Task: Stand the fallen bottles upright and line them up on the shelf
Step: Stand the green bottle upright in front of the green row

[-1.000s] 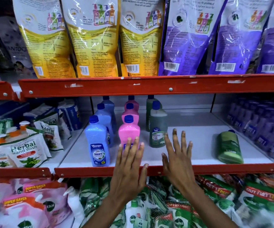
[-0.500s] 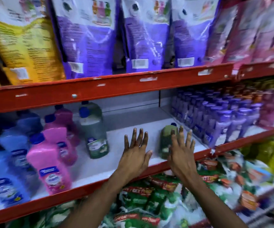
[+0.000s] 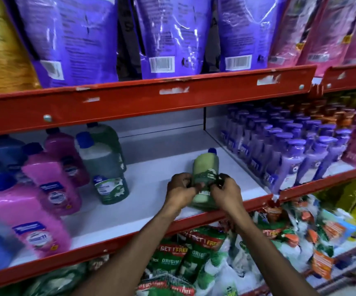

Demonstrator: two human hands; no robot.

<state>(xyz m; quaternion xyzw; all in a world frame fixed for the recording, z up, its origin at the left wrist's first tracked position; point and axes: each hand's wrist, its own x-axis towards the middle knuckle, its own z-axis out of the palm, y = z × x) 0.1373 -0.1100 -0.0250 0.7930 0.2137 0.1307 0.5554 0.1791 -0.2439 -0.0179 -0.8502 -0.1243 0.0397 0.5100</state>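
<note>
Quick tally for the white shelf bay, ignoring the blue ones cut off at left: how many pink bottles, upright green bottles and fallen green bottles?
Pink bottles: 3
Upright green bottles: 2
Fallen green bottle: 1
Total: 6

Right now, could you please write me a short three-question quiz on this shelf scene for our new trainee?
1. True or false: the light green bottle stands upright.
2. Which hands grip it? A) left hand only B) right hand only C) both
3. Fill in: its blue cap points toward the shelf's ____.

Key:
1. False; it lies on the white shelf, near the front edge.
2. C; the left hand and right hand clasp its lower part from either side.
3. Back.
</note>
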